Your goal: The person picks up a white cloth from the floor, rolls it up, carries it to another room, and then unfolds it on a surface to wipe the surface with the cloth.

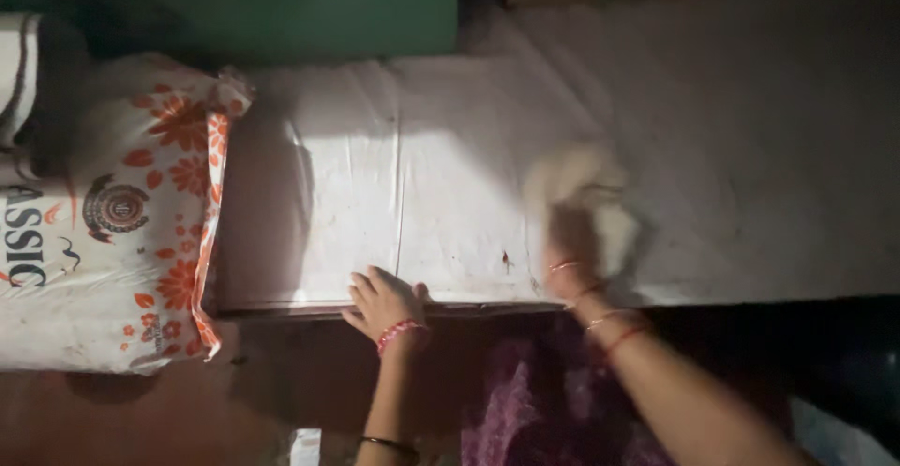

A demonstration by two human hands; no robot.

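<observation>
My left hand lies flat, fingers spread, on the near edge of a white surface. It holds nothing. My right hand is blurred with motion and grips a whitish wad of cloth, pressed down on the same white surface. Red and dark bangles and threads circle both wrists.
A large white sack with orange flower print stands at the left, against the white surface. A green wall runs behind. A purple patterned garment hangs below, over a reddish floor.
</observation>
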